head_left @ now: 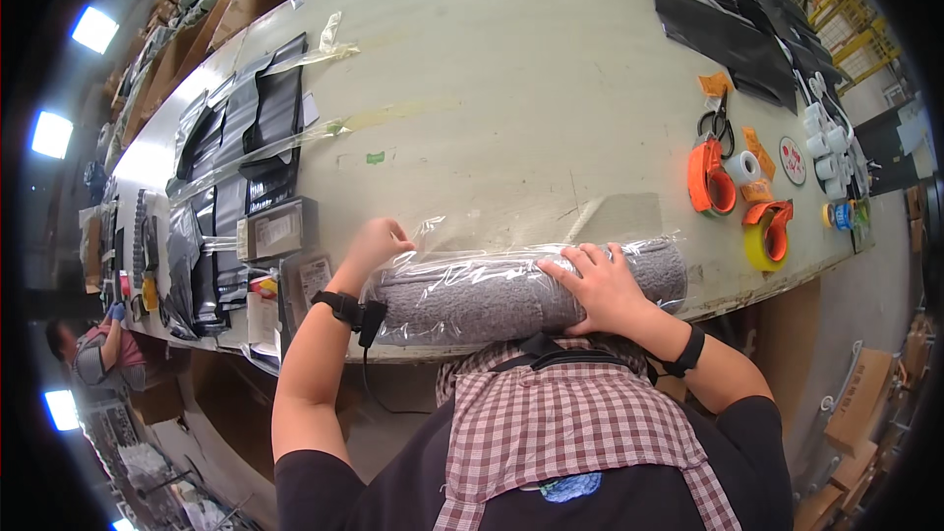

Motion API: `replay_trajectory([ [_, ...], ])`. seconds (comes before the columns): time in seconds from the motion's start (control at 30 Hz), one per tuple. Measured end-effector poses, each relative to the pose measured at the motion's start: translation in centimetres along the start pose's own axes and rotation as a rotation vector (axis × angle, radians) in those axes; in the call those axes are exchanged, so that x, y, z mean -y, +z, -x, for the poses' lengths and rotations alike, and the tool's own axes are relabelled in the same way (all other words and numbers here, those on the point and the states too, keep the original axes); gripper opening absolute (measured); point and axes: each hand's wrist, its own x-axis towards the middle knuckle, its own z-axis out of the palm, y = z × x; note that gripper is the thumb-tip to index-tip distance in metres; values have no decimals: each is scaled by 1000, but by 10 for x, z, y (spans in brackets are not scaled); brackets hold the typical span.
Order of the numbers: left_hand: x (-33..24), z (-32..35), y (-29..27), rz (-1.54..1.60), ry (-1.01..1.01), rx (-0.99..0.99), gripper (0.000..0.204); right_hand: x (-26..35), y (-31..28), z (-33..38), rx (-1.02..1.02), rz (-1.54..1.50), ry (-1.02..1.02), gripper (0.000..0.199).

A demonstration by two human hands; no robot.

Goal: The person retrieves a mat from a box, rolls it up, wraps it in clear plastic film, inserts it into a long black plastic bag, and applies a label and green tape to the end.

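At the lower centre of the frame, your right hand (pixel 602 285) lies flat on the grey rolled towel (pixel 511 297), fingers spread and pressing down, not pinching. The roll lies along the near edge of the table (pixel 492 88), partly inside a clear plastic bag (pixel 462 265). Your left hand (pixel 372 244) is at the roll's left end, its grip curled on the bag's open end. Just left of it, small boxes (pixel 280 228) and black pouches (pixel 251 138) crowd the table's left side. To the right, orange tape dispensers (pixel 713 179), a yellow tape roll (pixel 765 241) and scissors (pixel 718 123) lie well apart from the towel. Beyond the roll, the middle of the table is bare. More black bags (pixel 737 29) lie at the upper right.
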Motion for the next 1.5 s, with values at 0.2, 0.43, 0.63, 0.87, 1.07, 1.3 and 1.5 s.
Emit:
replay_trajectory([
  [0.2, -4, 2, -2, 23, -45, 124, 20, 0, 4, 4, -27, -4, -5, 104],
  [0.43, 8, 20, 9, 419, -72, 155, 18, 1, 3, 4, -35, 3, -4, 103],
  [0.63, 8, 12, -3, 486, -70, 62, 35, 1, 4, 4, -58, 13, -5, 103],
  [0.87, -34, 15, -39, -80, 351, -754, 40, -1, 4, 2, -17, 13, 5, 103],
  [1.07, -107, 80, -10, -206, 582, 266, 101, -6, -1, -1, 33, 2, -20, 103],
  [1.3, -73, 71, -24, -77, 337, 459, 94, -60, -16, 0, 143, -180, -20, 102],
  [1.5, -54, 77, -20, -169, 130, 582, 82, -67, -14, 4, 331, -188, 43, 96],
])
